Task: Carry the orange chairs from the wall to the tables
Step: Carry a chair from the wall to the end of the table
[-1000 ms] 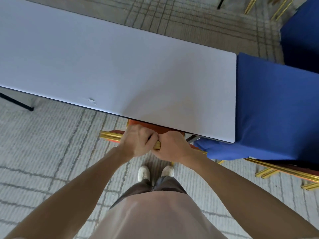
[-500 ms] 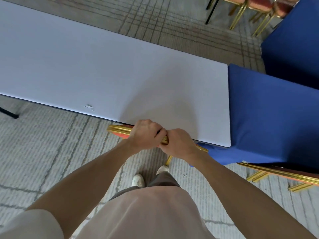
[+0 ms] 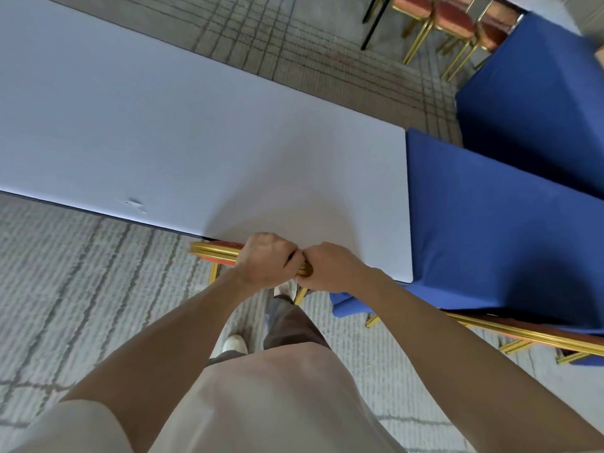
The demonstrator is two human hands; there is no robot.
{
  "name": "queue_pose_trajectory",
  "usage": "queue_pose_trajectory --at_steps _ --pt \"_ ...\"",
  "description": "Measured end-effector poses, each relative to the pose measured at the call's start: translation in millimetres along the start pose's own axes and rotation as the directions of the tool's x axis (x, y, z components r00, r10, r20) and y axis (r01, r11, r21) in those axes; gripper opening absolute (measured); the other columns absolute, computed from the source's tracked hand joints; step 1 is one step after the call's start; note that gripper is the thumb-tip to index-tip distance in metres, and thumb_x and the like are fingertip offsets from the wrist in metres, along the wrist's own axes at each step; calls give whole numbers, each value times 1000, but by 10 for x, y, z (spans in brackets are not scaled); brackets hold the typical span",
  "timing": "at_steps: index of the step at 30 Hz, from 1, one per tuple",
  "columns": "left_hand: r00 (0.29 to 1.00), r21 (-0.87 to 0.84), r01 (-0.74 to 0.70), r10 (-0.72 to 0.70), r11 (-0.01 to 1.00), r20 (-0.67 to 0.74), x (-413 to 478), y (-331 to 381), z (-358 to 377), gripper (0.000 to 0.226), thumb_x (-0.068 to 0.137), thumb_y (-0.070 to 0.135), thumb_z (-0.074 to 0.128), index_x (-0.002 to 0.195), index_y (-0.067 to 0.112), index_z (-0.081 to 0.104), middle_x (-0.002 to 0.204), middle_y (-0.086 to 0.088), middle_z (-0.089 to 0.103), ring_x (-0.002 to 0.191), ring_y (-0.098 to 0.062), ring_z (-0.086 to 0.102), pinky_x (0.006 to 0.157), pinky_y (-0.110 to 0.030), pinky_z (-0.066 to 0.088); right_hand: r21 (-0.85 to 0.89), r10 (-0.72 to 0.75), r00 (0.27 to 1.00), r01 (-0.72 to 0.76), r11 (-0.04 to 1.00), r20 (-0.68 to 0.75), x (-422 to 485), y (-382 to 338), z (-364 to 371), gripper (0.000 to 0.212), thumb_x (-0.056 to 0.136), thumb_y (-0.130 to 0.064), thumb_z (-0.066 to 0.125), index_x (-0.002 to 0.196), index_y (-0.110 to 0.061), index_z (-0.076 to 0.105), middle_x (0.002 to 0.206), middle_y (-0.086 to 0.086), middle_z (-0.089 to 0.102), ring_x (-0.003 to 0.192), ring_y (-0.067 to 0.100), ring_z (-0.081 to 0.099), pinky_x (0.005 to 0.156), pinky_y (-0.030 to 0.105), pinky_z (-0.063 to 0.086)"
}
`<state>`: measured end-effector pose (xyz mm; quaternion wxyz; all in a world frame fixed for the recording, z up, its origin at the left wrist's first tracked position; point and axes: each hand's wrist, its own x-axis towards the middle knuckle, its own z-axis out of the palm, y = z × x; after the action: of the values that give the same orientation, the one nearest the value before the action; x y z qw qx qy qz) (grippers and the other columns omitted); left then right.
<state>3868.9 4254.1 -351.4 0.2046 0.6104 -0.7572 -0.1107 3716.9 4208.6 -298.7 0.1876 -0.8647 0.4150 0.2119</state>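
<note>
Squarely below: gripping the gold top rail of an orange padded chair with gold metal frame (image 3: 215, 253) in 2 hands. Left hand (image 3: 265, 260) wrapped over the rail with fingers curled round it. Right hand (image 3: 334, 267) clamped on the same rail just beside, thumbs touching. Standing upright on the grey patterned carpet (image 3: 81, 305), pressed against the near edge of the long white rectangular table (image 3: 196, 142); seat hidden under the tabletop, 2 gold legs showing below the hands. Butted against the right end of that top, a table draped in blue cloth (image 3: 490, 240), with a second gold-framed chair (image 3: 539, 341) at its near side. Further off, top right, 3 more orange chairs in a row (image 3: 452, 22). Just behind the gripped chair, white shoes (image 3: 233, 344).
</note>
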Motion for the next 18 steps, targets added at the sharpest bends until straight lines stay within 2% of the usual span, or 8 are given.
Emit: queue_pose_trajectory --at_steps 2,4,6,8,10,14,18 --pt "999 11 30 -30 999 39 5 17 -22 47 94 32 37 58 16 62 55 2 61 48 -15 44 54 -25 31 48 8 999 -10 999 46 2 0 0 25 82 -36 58 65 -22 47 59 -1 52 59 21 52 51 31 37" --pt "991 -25 96 -93 995 97 -6 51 -32 46 98 32 39 64 14 63 62 2 63 53 -16 48 56 -28 35 112 4 997 -12 994 74 -48 4 -41 20 83 -37 62 72 -22 56 64 0 59 63 22 56 55 34 43" --pt "972 -173 188 -158 967 176 29 21 -95 43 98 29 43 67 10 64 66 0 64 58 -19 56 57 -32 45 214 10 994 -34 976 112 -98 21 -109 18 82 -41 66 84 -23 65 72 0 66 65 17 60 58 31 45" --pt "954 -402 291 -231 868 191 13 -33 -232 37 95 24 45 69 12 68 69 5 67 63 -16 62 62 -33 51 280 25 992 -60 958 127 -129 5 -192 22 80 -48 66 89 -28 69 79 -5 68 70 11 63 64 29 49" --pt "923 -540 378 -350 752 160 -3 -87 -417 35 94 21 46 71 15 71 69 9 69 67 -8 65 66 -28 51 328 51 994 -82 941 101 -113 7 -253 26 79 -53 64 94 -32 70 87 -12 70 81 7 65 74 30 54" --pt "876 -542 453 -466 708 123 -141 -232 -689 33 88 31 44 71 25 71 70 16 71 74 -5 66 76 -29 52 464 67 998 -51 885 -18 -85 -9 -326 28 82 -50 63 99 -30 72 99 -16 70 95 1 63 91 32 53" --pt "807 -545 532 -583 648 94 -500 -267 -925 32 81 38 41 71 30 70 72 17 72 78 -5 68 84 -37 55 437 -34 996 64 897 -77 -66 -221 -390 27 86 -47 58 103 -29 70 104 -15 69 99 1 63 93 33 54"
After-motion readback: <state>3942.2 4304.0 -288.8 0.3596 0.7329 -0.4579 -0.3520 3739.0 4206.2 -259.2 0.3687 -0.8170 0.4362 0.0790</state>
